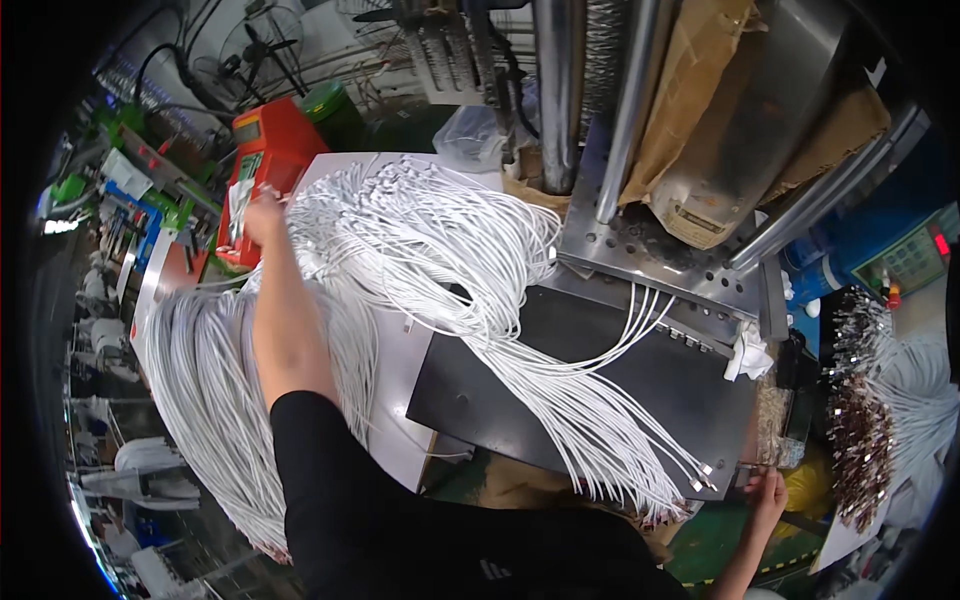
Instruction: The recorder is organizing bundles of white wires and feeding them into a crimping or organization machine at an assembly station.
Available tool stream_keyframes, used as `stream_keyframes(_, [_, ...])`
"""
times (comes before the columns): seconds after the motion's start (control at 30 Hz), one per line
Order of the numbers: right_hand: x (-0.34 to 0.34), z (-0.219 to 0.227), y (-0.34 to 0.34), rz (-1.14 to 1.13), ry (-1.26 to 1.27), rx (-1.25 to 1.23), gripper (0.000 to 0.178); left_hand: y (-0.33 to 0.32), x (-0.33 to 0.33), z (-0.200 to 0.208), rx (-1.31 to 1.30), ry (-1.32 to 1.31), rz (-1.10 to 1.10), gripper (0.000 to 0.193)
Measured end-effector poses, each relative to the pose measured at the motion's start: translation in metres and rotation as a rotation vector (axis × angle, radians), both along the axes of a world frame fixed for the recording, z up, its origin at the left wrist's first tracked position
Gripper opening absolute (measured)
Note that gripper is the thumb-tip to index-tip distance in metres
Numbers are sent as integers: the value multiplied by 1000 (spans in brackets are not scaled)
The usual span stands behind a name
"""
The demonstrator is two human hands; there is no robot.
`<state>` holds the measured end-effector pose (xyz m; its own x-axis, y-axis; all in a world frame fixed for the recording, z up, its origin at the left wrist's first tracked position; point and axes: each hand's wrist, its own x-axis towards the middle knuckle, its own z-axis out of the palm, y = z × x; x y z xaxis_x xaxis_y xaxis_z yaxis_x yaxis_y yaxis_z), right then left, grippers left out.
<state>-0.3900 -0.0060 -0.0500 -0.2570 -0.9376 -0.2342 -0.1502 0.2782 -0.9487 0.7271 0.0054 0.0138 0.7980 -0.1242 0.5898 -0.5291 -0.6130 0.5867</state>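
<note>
My left hand (264,220) reaches to the front of a red boxy device (272,140), beside the white connector ends of a large cable pile. Its fingers look curled together, slightly blurred; what they hold is not discernible. A bundle of white cables (450,240) lies under and right of that arm, its plugs gathered at the far end. My right hand (768,492) is low at the right, near the corner of a black plate (640,400). Its fingertips are pinched together at the plate's edge, and anything between them is too small to name.
A metal press with upright columns (558,100) stands at the back right, several cables running to its base. More white cables (200,400) hang off the table's left side. At far right are a blue control box (900,260) and another cable bundle (915,400).
</note>
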Motion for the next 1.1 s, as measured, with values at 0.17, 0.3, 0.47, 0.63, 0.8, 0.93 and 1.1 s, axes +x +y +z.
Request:
stream_keyframes(0.17, [56,63,5,-227,92,-194,30,-98,-181,66,-673,150,-261,32])
stream_keyframes(0.3, [157,108,-26,243,25,-206,28,-100,-410,121,-802,118,-840,22])
stream_keyframes(0.47, [202,122,4,475,-214,-284,33,-32,-692,80,0,174,-1732,17])
stream_keyframes(0.63, [155,77,32,421,176,-612,26,4,-762,24,180,83,-1926,29])
stream_keyframes(0.8, [43,21,80,-64,382,-422,31,-4,-708,4,466,-16,-1687,41])
stream_keyframes(0.93, [-35,-126,104,248,845,68,26,-30,-657,24,708,-127,-1600,34])
stream_keyframes(1.1, [-38,-163,91,105,954,137,24,-52,-621,50,922,-26,-1641,19])
